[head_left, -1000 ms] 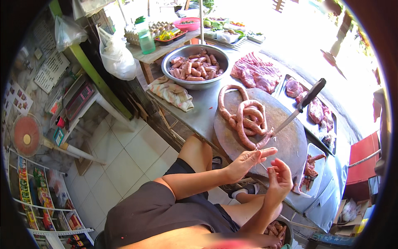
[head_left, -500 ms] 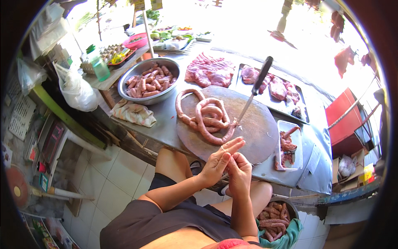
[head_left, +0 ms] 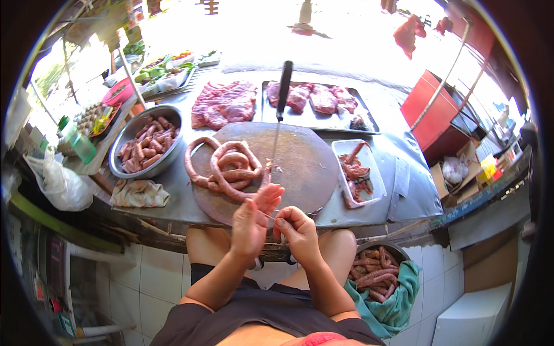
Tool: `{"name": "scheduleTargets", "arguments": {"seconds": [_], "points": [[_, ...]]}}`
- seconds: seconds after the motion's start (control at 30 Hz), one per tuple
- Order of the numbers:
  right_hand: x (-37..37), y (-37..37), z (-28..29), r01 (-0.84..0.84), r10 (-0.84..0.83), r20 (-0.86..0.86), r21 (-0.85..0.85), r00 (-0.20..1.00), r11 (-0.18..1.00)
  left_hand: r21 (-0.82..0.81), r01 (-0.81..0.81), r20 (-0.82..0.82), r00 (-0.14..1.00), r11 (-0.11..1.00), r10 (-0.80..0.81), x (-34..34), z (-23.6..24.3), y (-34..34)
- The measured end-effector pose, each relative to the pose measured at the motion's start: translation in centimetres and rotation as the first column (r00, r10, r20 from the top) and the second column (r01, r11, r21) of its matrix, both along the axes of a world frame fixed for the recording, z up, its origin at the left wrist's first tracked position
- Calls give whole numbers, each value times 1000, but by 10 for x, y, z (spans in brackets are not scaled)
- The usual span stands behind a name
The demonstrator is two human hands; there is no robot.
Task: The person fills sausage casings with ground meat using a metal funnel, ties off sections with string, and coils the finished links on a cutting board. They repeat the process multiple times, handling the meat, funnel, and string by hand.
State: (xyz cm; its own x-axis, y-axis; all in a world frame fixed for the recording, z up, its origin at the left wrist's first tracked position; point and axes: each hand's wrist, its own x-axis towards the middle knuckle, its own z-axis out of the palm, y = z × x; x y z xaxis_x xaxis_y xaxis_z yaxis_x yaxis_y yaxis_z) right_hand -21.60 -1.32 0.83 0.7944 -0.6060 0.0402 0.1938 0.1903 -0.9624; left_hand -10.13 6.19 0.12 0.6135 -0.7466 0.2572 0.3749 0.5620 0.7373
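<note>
My left hand (head_left: pixel 252 226) is raised at the near edge of the round chopping board (head_left: pixel 306 167), its fingers stretched out and the palm turned toward the right. A thin string (head_left: pixel 271 217) runs from it to my right hand (head_left: pixel 298 232), where thumb and fingers are pinched on it. A loose end sticks out past the right hand over the board edge. Beyond the left hand a long coiled sausage (head_left: pixel 229 164) lies on the board, one end by my fingertips. A black-handled knife (head_left: pixel 284 92) stands upright, tip down, beside that end.
A metal bowl of sausages (head_left: pixel 149 144) and a crumpled cloth (head_left: pixel 139 194) are at left. Raw meat (head_left: pixel 224 104), a meat tray (head_left: pixel 317 104) and a white tub of scraps (head_left: pixel 358 173) surround the board. More sausages (head_left: pixel 378 274) fill a basin by my right leg.
My hands, close together before, have drawn apart with the string between them. The view has turned to the right, so the table appears further left.
</note>
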Motion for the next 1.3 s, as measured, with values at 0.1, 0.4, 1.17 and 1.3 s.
{"name": "scheduleTargets", "arguments": {"seconds": [0.1, 0.4, 1.17, 1.3], "points": [[-5, -11, 7, 211, -248, 5, -542, 969, 814, -269, 280, -219, 914, 922, -341, 25, 9, 12], [4, -21, 5, 153, -124, 92, -473, 988, 868, 632, 443, 176, 717, 636, -674, 25, 29, 35], [2, -1, 19, 175, -178, 54, -591, 983, 788, 30, -495, 875, 433, 868, 216, 5, 3, 18], [1, -3, 24, 214, -222, 50, -528, 974, 822, -60, -504, 863, 408, 862, 298, 1, 9, 23]]}}
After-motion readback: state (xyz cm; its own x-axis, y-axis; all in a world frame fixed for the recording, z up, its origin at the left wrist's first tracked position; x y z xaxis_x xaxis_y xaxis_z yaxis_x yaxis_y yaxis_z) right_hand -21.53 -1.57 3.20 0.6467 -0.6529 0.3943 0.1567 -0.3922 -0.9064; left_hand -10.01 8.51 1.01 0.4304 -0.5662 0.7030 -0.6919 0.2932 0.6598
